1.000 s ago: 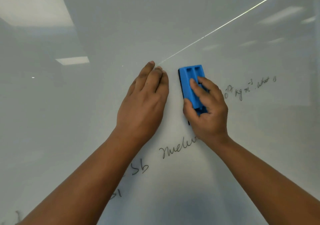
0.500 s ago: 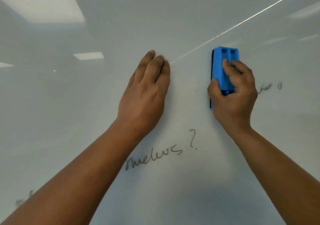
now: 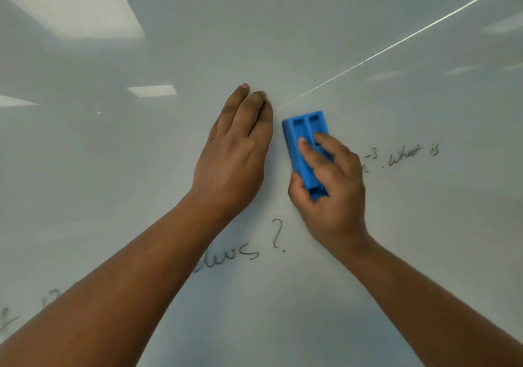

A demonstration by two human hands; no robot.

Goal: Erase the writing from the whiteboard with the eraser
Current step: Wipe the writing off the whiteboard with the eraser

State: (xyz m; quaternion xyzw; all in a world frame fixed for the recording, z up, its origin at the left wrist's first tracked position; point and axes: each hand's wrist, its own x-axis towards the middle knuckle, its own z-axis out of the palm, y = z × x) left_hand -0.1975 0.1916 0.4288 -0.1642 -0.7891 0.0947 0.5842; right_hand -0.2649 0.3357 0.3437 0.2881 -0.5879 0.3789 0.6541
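Observation:
A glossy whiteboard point(image 3: 325, 21) fills the view. My right hand point(image 3: 331, 194) grips a blue eraser point(image 3: 304, 145) and presses it flat on the board, its long side nearly upright. My left hand point(image 3: 235, 157) lies flat on the board just left of the eraser, fingers together, holding nothing. Dark handwriting point(image 3: 407, 155) reading "what is" runs to the right of my right hand. More handwriting ending in a question mark point(image 3: 277, 236) sits below the hands, partly hidden by my left forearm. Faint marks point(image 3: 8, 320) show at the lower left edge.
A thin bright seam line point(image 3: 396, 45) runs diagonally from my left fingertips to the top right corner. Reflections of ceiling lights point(image 3: 70, 12) lie on the board's upper left.
My right hand swept the eraser right, then back left beside my left hand. The letters before "what is" are mostly gone. My left hand stayed pressed on the board.

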